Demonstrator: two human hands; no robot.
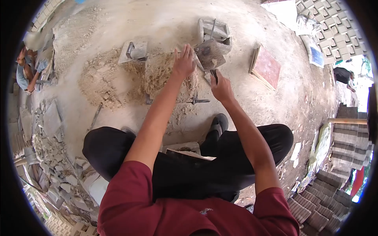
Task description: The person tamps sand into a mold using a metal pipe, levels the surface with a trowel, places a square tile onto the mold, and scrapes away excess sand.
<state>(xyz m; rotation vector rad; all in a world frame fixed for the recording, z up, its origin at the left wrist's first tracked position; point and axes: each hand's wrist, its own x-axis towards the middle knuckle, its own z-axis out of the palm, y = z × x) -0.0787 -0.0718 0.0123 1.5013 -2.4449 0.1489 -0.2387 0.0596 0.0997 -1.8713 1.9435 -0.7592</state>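
My left hand point(183, 62) lies with fingers stretched out over the far right part of a mould point(161, 76) covered in damp, sandy mix. My right hand point(223, 87) grips the dark handle of a trowel. The trowel's broad grey blade point(210, 56) is tilted up beside my left fingers, with a little mix stuck on it. Along the near side of the mould runs a metal rod with a clamp point(194, 100). A steel float point(134, 52) with a raised handle rests at the mould's far left, by a spread of loose mix point(104, 82).
Behind the trowel stands a grey box point(224, 29) with a rod in it. A stack of reddish boards point(266, 67) lies to the right. Rubble point(59, 157) covers the left ground. Stacked tiles point(334, 157) stand right. Another person point(29, 72) works at far left, another point(344, 76) at far right.
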